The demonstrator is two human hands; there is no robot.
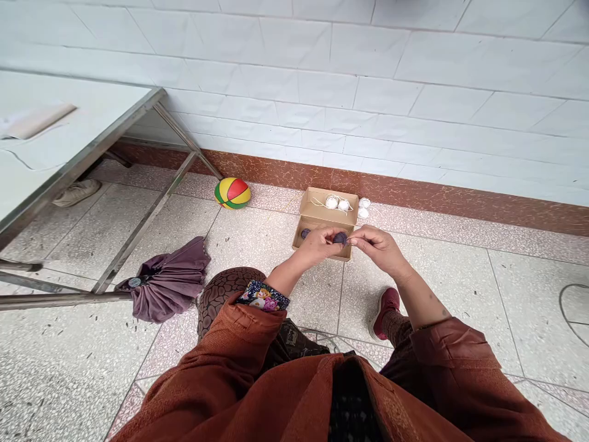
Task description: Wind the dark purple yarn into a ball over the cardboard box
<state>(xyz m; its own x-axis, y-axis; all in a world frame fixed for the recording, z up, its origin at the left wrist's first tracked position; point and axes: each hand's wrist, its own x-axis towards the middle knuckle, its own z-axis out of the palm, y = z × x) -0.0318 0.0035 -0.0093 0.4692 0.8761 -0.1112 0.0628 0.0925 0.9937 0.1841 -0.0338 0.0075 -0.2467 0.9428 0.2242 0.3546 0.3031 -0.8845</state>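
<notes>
My left hand (318, 243) is closed around a small dark purple ball of yarn (340, 238). Close to its right side, my right hand (378, 247) pinches what looks like the loose strand of that ball between thumb and fingertips. Both hands are above an open cardboard box (301, 209) on the floor. Another dark ball (305, 233) lies in the box's near half, partly hidden by my left hand. Two white balls of yarn (332, 202) with a loose strand rest in the far half. More white balls (363, 203) sit just right of the box.
A red, yellow and green ball (232, 193) lies left of the box by the wall. A folded purple umbrella (171, 279) is on the floor near a metal-framed table (133, 116). A shoe (77, 192) shows under the table. A thin cable (562, 307) lies far right.
</notes>
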